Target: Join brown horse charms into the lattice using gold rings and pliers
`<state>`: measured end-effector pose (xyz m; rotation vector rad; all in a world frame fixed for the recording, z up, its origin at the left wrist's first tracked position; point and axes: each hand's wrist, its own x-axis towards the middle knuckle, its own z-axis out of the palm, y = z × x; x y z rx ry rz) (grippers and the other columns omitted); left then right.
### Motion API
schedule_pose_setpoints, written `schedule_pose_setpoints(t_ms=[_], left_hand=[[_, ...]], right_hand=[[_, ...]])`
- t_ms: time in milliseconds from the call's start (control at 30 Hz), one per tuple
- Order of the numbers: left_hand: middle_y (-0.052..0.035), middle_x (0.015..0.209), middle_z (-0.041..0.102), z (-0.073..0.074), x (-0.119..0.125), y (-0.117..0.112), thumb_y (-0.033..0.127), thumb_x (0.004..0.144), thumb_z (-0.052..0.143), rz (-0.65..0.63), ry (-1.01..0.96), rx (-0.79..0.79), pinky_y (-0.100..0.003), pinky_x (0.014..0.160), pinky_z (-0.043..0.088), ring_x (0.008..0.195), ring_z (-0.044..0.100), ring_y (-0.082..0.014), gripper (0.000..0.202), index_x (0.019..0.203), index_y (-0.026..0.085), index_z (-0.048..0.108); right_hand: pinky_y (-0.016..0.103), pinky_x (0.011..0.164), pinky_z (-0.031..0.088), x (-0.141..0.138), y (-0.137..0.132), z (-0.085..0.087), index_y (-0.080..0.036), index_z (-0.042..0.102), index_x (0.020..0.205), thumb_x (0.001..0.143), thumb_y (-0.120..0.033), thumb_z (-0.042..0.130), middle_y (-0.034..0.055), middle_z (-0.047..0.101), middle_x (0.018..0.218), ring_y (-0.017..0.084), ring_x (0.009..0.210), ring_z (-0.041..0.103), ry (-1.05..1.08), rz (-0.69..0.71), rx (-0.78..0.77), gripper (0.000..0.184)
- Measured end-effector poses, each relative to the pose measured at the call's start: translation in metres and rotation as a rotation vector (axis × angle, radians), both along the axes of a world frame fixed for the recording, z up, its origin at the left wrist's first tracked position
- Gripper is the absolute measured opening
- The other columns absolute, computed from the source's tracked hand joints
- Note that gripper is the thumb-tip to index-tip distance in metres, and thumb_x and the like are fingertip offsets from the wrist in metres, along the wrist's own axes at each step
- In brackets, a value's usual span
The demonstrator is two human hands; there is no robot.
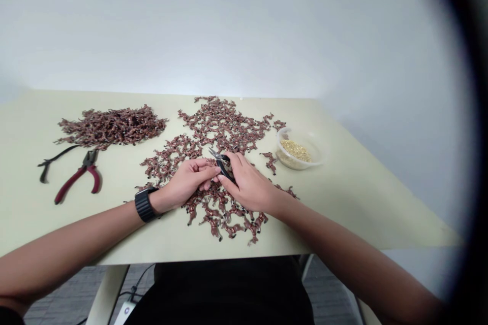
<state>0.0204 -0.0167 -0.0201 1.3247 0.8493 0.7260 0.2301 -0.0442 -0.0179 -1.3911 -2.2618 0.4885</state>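
Black-handled pliers (224,168) with silver jaws are gripped in my right hand (253,185), their tips pointing up and to the left. Close against them, my left hand (192,177) has its thumb and fingers pinched together near the pliers' handle; whatever lies between those fingers is too small to make out. Under and around both hands spread many small brown animal figurines (224,122), shaped like deer or horses. To the right stands a clear round plastic tub (318,155) holding small gold-coloured metal pieces (295,150).
A dense heap of the same brown figurines (114,126) lies at the back left of the pale yellow table (354,198). Red-handled pliers (78,177) and a black-handled tool (48,165) rest in front of it. A wall (190,25) borders the table's far edge.
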Motion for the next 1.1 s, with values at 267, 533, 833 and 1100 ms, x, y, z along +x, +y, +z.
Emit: schedule_pose_setpoints(t_ms=[267,533,833,1100], left_hand=[[0.0018,0.055,0.055,-0.005,-0.003,0.000,0.046,0.089,0.071,-0.021,0.070,0.037,-0.022,0.050,0.034,0.049,0.045,-0.0092,0.033,0.082,0.015,0.068],[0.0022,0.057,0.054,-0.006,-0.002,0.000,0.049,0.091,0.069,-0.018,0.038,0.039,-0.022,0.051,0.035,0.050,0.045,-0.0090,0.035,0.081,0.015,0.066],[-0.0027,0.090,0.063,-0.002,-0.001,-0.001,0.048,0.092,0.068,0.033,-0.040,-0.014,-0.020,0.054,0.037,0.064,0.048,-0.0087,0.039,0.119,0.019,0.068],[-0.0010,0.077,0.059,0.008,-0.014,0.010,0.052,0.092,0.065,0.034,0.167,0.158,-0.021,0.052,0.036,0.058,0.044,-0.0092,0.037,0.103,0.017,0.071]], right_hand=[[0.045,0.093,0.048,-0.001,0.000,0.007,-0.020,0.046,0.128,0.100,-0.040,0.045,0.0140,0.058,0.118,0.029,0.108,0.057,0.000,0.000,-0.033,0.034],[0.041,0.091,0.047,0.000,0.000,0.010,-0.021,0.050,0.121,0.105,-0.050,0.037,0.0122,0.061,0.115,0.027,0.106,0.059,0.114,-0.015,-0.089,0.035],[0.033,0.070,0.040,0.014,0.014,0.013,-0.020,0.052,0.109,0.103,-0.049,0.041,0.0047,0.063,0.087,0.020,0.076,0.057,0.134,-0.128,-0.038,0.032],[0.034,0.075,0.042,0.028,0.022,0.017,-0.020,0.055,0.115,0.101,-0.049,0.046,0.0093,0.065,0.102,0.023,0.089,0.059,0.055,-0.068,0.047,0.034]])
